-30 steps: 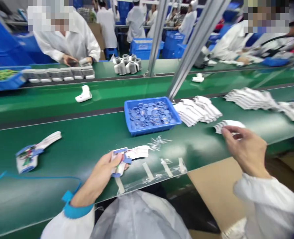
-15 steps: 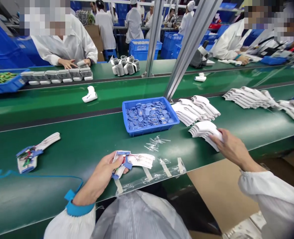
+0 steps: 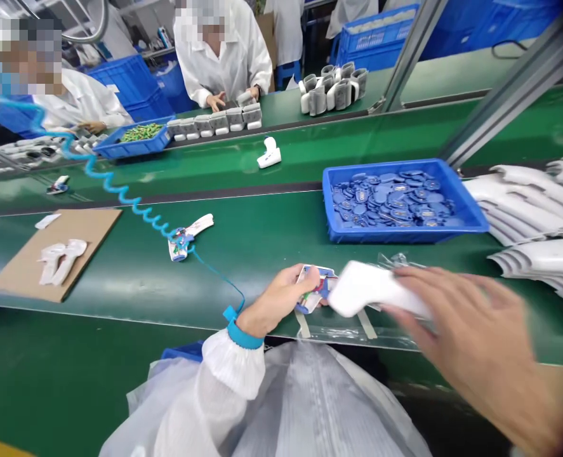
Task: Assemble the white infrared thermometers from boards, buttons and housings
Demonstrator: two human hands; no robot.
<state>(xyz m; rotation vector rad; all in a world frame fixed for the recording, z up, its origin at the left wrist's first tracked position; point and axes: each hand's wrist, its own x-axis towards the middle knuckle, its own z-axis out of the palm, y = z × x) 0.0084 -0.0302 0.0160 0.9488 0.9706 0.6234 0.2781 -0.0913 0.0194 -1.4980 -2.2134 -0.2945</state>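
My left hand (image 3: pixel 285 292) is closed on an open thermometer-gun half (image 3: pixel 315 291) with blue parts and wires showing inside, just over the near edge of the green table. In my right hand (image 3: pixel 466 324), somewhat blurred, is a white plastic housing shell (image 3: pixel 364 289), its smooth outer side up. The shell's wide end is right beside the half in my left hand and covers part of it; whether they touch I cannot tell. A blue wristband (image 3: pixel 245 334) with a coiled cord (image 3: pixel 119 190) is round my left wrist.
Behind my hands stands a blue tray (image 3: pixel 405 238) of blue oval pieces. Stacked white shells (image 3: pixel 543 254) lie at right. Another open half (image 3: pixel 181 244) lies left, beyond it a cardboard sheet (image 3: pixel 91 231) with white parts. A co-worker (image 3: pixel 233 51) sits across the belt.
My right hand has lifted a white shell off the stack and brought it left to the half in my left hand. The view has turned left.
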